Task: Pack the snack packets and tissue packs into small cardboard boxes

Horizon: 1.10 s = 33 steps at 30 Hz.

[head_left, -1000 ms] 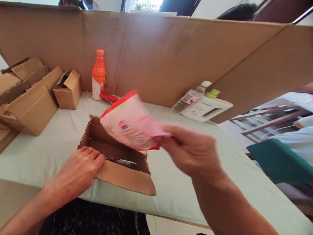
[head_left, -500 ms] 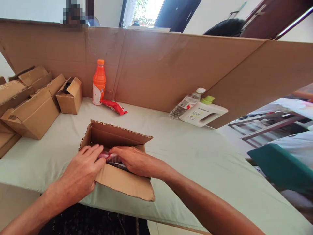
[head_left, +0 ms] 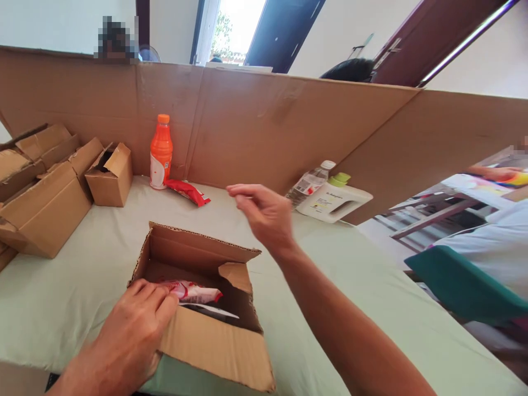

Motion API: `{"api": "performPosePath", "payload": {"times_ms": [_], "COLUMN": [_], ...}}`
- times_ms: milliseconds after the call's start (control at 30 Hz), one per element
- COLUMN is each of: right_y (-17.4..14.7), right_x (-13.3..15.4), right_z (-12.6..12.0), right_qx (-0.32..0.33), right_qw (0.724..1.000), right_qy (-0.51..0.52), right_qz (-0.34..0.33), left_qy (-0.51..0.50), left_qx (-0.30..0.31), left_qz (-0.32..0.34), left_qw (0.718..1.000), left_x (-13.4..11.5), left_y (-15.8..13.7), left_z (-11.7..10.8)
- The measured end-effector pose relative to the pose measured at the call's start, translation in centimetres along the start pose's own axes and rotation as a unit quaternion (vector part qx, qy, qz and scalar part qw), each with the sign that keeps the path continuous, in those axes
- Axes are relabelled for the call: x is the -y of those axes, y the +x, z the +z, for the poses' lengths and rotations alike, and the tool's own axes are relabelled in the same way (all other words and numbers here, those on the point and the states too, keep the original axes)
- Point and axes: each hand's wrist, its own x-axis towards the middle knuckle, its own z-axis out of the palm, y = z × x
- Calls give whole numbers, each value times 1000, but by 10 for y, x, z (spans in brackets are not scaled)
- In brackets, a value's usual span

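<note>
Now the right hand point(head_left: 266, 215), empty and slightly parted, has risen from the box point(head_left: 218, 341) the left hand point(head_left: 138, 322) grips.

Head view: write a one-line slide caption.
Left hand holding an open cardboard box with a pink packet inside; right hand raised, apparently empty.

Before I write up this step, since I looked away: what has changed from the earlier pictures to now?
The right hand lowered the pink packet into the open box, let go, and has lifted out toward the back of the table; nothing shows in it. The left hand stays at the box's left side. The orange bottle and red packet stayed put.
</note>
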Motion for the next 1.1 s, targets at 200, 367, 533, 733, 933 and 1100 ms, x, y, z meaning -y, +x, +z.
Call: {"api": "performPosePath", "payload": {"times_ms": [200, 367, 533, 733, 933, 1100], "right_y": [38, 58, 57, 29, -23, -39], "right_x": [-92, -126, -142, -130, -100, -61], "right_z": [101, 164, 179, 127, 43, -30], "right_qx": [200, 221, 246, 248, 217, 78], "right_qw": [954, 939, 928, 934, 925, 911], "right_qy": [-195, -211, -196, -100, 135, 288], "right_qz": [107, 157, 198, 238, 282, 285], "left_qy": [16, 17, 0, -29, -54, -42], "left_qx": [-93, -174, -177, -132, -30, 7], "left_qz": [38, 22, 9, 18, -33, -46], "left_qw": [995, 984, 984, 991, 998, 998], "left_x": [5, 14, 20, 15, 6, 6], "left_y": [-2, -4, -4, -2, 4, 7], "left_z": [18, 43, 51, 38, 10, -2]}}
